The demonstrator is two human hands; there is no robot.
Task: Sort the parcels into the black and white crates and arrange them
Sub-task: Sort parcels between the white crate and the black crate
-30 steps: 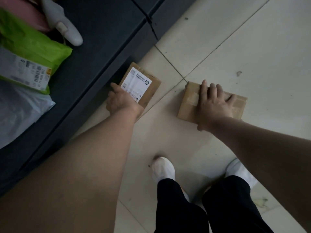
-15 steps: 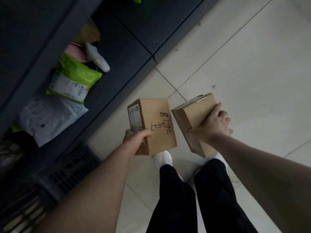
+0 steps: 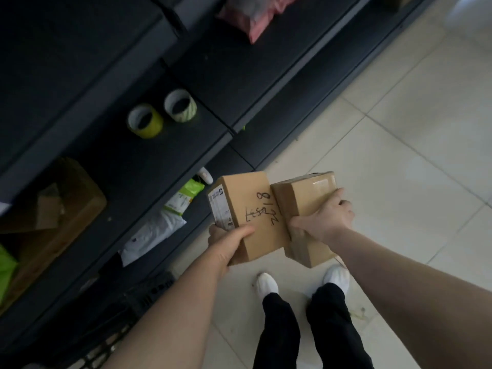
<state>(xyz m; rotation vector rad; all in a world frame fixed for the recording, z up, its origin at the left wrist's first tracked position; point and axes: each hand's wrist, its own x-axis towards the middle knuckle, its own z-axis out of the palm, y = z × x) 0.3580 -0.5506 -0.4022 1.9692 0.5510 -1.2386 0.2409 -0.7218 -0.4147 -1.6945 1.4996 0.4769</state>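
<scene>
Over floor [image 3: 399, 169], marked box [image 3: 247, 209] beside taped box [image 3: 306, 198], long axes pointing away

Open tiled floor [image 3: 399, 169] spreads to the right. On the left, dark shelving [image 3: 239, 75] crowds close, tape rolls [image 3: 149, 130] and mailers [image 3: 151, 233] on its boards, a black crate [image 3: 149, 291] at its foot. The held marked box [image 3: 255, 209] and taped box [image 3: 306, 198] touch.

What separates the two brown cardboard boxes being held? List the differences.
1. The handwritten brown cardboard box in the left hand carries black marker writing and a white printed label on its side. The taped brown cardboard box in the right hand shows neither.
2. The taped box has glossy tape along its top, while the handwritten box's broad face is matte.
Shared: both are closed, brown, and held side by side over the tiled floor.
</scene>
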